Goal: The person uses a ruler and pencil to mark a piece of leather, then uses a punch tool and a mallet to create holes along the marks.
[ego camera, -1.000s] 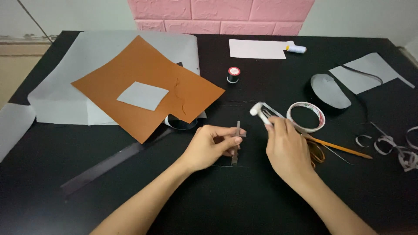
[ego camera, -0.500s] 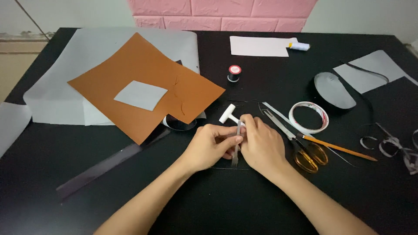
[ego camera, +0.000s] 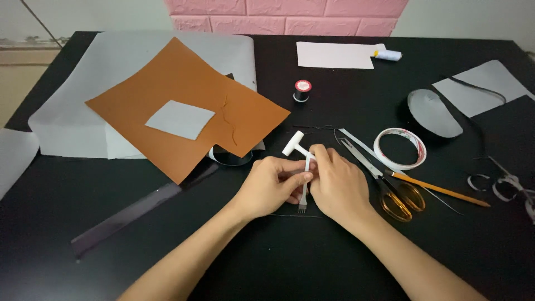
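Hands meet at the centre of the black table (ego camera: pixel 345 267). Left hand (ego camera: pixel 270 187) pinches a slim pronged chisel (ego camera: pixel 304 192) between thumb and fingers, closed narrowly about its shaft. The chisel's long axis runs near-vertical in the view, prongs toward the person and resting on or just above a dark strip (ego camera: pixel 290 215); contact cannot be confirmed. Right hand (ego camera: pixel 337 184) is closed about the handle of a small white mallet (ego camera: pixel 294 145), whose head sits just beyond the chisel's upper end, up and slightly left of the grip. Both hands touch. Orange-handled scissors (ego camera: pixel 390 192), a pencil (ego camera: pixel 440 190) and a tape roll (ego camera: pixel 400 147) lie right; brown leather sheet (ego camera: pixel 184 106) left.
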